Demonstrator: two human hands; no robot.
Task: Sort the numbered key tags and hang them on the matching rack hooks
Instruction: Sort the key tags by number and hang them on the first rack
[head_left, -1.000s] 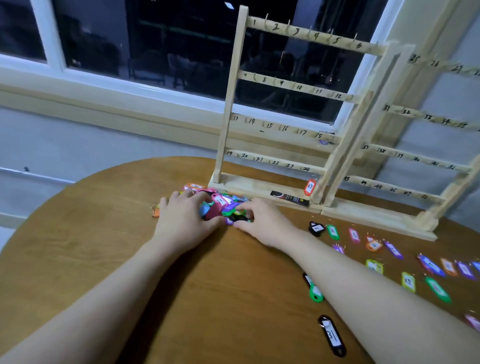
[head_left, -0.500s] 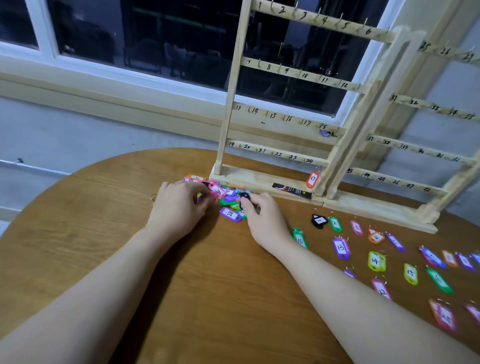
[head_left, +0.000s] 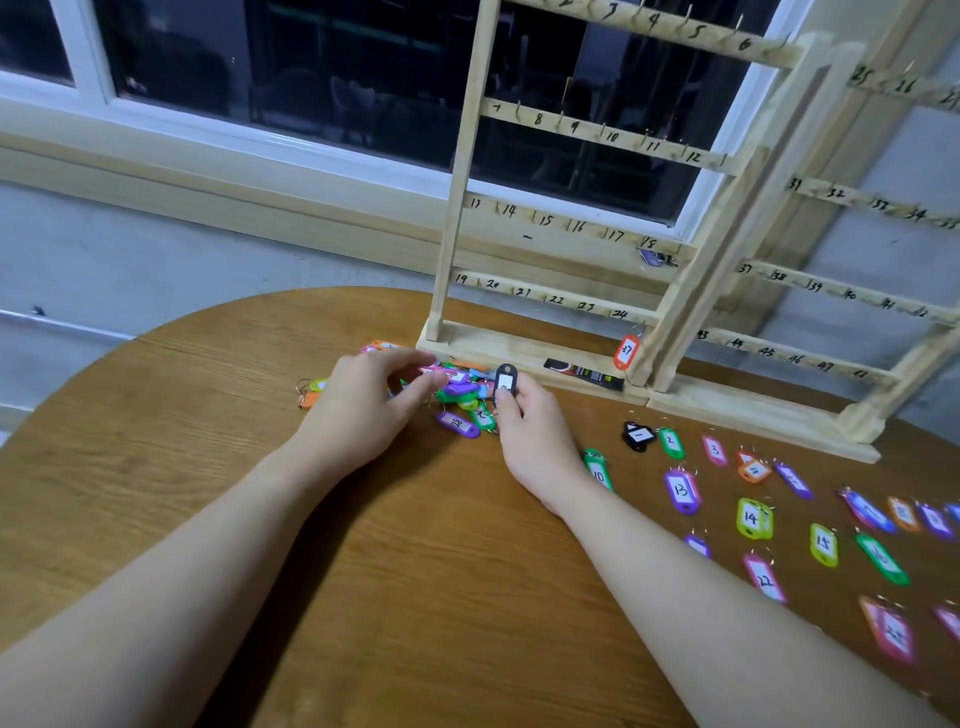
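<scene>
Your right hand (head_left: 530, 431) has lifted a black tag (head_left: 505, 383) upright out of the pile (head_left: 460, 397).

Black tag (head_left: 505, 383), orange tag 37 (head_left: 626, 352), brown woodgrain table (head_left: 405, 571), pale wooden rack (head_left: 550, 291)
</scene>
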